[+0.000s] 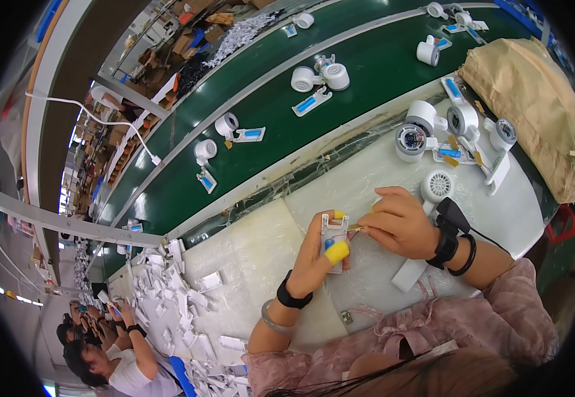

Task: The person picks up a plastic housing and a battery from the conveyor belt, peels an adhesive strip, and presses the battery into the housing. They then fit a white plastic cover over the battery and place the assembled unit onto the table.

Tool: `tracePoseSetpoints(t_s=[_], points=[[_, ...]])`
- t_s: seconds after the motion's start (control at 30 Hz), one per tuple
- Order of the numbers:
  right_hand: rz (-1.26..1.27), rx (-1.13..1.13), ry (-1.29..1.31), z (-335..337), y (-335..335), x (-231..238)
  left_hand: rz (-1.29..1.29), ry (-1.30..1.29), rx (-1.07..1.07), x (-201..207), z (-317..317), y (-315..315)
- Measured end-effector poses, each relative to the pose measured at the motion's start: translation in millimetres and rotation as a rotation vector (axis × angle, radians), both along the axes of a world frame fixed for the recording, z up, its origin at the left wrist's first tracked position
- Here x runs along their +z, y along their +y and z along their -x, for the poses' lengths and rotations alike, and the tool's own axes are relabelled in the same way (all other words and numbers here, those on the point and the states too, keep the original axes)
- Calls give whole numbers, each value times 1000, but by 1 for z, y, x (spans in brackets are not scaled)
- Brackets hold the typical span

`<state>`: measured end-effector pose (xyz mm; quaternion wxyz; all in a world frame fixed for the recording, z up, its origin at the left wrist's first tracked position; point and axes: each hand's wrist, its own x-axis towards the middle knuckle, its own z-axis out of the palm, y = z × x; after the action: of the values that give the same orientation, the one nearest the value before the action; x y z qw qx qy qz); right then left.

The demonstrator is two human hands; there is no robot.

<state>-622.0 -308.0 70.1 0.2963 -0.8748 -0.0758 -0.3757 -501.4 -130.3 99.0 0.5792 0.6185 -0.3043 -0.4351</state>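
Observation:
My left hand [318,255], with yellow covers on its thumb and a finger, is closed around a small white plastic handle shell [331,229]. A blue battery [329,245] shows inside the shell, with thin red wires beside it. My right hand [400,221] is closed in a pinch at the shell's right side, on a small yellowish-brown strip [355,227] by the wires; its exact kind is too small to tell. Just beyond my right wrist lies a white fan head [438,185] with a round grille. A long white plastic piece [408,274] rests under my right forearm.
Several white fan units [413,139] with blue batteries lie at the right, beside a large brown paper bag [525,112]. A green conveyor belt [261,159] carries more units. White plastic shells [168,291] are heaped at the left, near a co-worker [125,357]. A small circuit board [347,317] lies close to me.

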Motion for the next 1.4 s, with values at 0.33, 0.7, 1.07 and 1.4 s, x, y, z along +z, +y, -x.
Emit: tracePoseSetpoints(t_s=[0.33,0.7,1.07,1.4], points=[[-65,50,-106,-2,8,-3,70,32,55,-15,13,-5],[-13,86,-136,1,5,-5,150,-58,-42,-15,20,-2],[-71,71,-122,0,6,-4,161,-100,-81,-17,21,-1],[-78,71,-80,2,7,-5,221,-67,-93,-17,22,1]])
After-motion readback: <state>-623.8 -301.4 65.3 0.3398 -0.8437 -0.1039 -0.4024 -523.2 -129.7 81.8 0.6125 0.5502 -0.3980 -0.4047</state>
